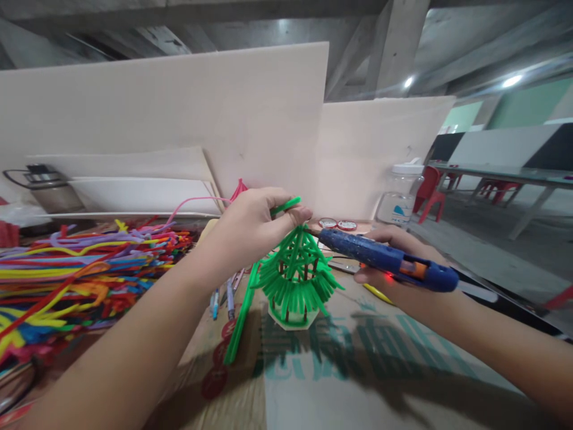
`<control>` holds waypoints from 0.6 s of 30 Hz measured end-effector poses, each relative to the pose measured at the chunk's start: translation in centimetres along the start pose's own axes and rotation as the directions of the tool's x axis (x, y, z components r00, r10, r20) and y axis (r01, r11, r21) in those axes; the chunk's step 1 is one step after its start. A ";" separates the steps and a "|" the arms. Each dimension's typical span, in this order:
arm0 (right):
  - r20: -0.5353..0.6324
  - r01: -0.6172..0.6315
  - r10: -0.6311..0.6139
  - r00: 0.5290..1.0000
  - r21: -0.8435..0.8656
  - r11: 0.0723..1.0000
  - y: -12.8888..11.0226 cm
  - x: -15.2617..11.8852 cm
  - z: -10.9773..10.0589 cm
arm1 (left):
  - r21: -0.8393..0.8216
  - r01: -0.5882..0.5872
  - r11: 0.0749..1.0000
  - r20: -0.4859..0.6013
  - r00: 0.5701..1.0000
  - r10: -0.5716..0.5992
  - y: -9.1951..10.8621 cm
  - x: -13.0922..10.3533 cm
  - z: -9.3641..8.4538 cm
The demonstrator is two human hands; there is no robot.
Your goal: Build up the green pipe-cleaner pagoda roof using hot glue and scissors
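Observation:
In front of me stands a small tiered pavilion (299, 275) of green pipe cleaners with dark posts on a pale octagonal base. My left hand (264, 218) is closed at its peak, pinching a short green pipe cleaner piece (286, 206) between thumb and fingers. From the right, my right hand (394, 257) grips a blue hot glue gun (376, 254), whose nozzle points left at the top of the pavilion. A glue stick (477, 292) sticks out of the gun's rear, and a red light glows near its handle. Long green pipe cleaners (242, 319) lie left of the base.
A big heap of multicoloured pipe cleaners (89, 275) fills the left side. Pens (230, 298) and scissors (344, 267) lie near the pavilion. A clear water bottle (398, 194) stands at back right, a dark-lidded bottle (49, 185) at back left. White boards (179, 119) rise behind.

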State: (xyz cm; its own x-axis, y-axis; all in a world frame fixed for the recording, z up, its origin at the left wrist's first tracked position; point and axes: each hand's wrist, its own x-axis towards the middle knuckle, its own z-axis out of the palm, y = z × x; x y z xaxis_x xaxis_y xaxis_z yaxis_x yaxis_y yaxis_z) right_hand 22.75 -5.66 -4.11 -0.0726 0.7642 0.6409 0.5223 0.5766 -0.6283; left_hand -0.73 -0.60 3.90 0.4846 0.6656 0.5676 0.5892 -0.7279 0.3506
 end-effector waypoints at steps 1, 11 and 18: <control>-0.009 -0.001 0.001 1.000 -0.001 1.000 0.0 0.0 0.0 | -0.003 0.002 1.000 0.000 1.000 -0.002 0.0 0.0 0.0; -0.011 0.008 -0.009 1.000 -0.069 0.998 -0.6 0.1 -0.2 | -0.007 -0.019 1.000 -0.008 1.000 0.019 -0.1 -0.1 -0.1; -0.015 0.021 -0.023 1.000 -0.134 0.991 -0.3 -0.1 -0.2 | -0.027 -0.020 0.999 -0.005 1.000 0.019 0.1 0.0 0.0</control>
State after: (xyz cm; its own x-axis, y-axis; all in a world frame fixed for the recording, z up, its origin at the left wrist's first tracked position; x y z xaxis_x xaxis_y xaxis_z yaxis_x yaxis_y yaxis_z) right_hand 22.80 -5.98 -3.85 -0.0721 0.7462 0.6617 0.6295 0.5487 -0.5502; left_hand -0.67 -0.72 3.95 0.4927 0.6505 0.5780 0.5617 -0.7451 0.3596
